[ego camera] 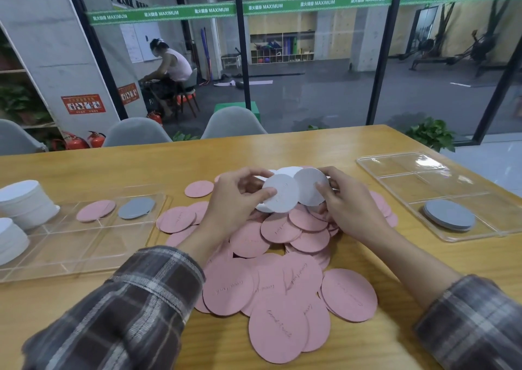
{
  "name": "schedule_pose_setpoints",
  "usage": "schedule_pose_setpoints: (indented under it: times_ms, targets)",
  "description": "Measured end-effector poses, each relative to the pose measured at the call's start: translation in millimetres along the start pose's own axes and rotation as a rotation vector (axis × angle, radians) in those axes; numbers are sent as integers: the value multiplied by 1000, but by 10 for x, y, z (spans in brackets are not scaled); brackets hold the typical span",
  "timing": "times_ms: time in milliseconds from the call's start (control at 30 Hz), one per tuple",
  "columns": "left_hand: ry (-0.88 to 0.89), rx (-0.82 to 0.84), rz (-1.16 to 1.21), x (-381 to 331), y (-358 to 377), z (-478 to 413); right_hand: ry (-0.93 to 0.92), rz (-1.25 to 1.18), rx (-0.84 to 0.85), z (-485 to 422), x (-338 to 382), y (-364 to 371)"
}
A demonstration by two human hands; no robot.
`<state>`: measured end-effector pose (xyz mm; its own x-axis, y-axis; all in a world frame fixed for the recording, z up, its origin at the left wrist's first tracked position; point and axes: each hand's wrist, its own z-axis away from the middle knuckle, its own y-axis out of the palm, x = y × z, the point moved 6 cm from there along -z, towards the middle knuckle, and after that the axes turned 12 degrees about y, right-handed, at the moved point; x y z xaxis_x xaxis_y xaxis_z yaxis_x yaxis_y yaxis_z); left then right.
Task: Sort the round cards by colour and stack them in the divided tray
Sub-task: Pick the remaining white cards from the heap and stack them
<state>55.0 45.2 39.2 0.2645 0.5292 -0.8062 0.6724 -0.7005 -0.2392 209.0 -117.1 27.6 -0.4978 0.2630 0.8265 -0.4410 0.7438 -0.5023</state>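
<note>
A heap of pink round cards covers the middle of the wooden table. Above its far end, my left hand pinches a white round card by its left edge. My right hand holds a second white card that overlaps the first. More white cards show behind them. The left divided tray carries a few pink cards and grey cards in separate far compartments. The right divided tray has a grey stack in its near compartment.
Two tall stacks of white cards stand at the far left beside the left tray. Grey chairs line the table's far edge. A potted plant sits past the far right corner. A glass wall is behind, with a person seated beyond it.
</note>
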Motion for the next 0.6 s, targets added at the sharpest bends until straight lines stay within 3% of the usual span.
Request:
schedule_pose_setpoints:
  times_ms: [233,400,500,600]
  targets:
    - [113,-95,-175,-74,150,74,54,-96,146,106,129,125]
    - [158,-115,-243,-108,164,97,-23,-32,187,155,192,169]
    - [183,-79,-314,-62,150,77,-65,54,122,131,170,142]
    - [188,-29,-629,87,61,69,-77,113,24,75,135,59]
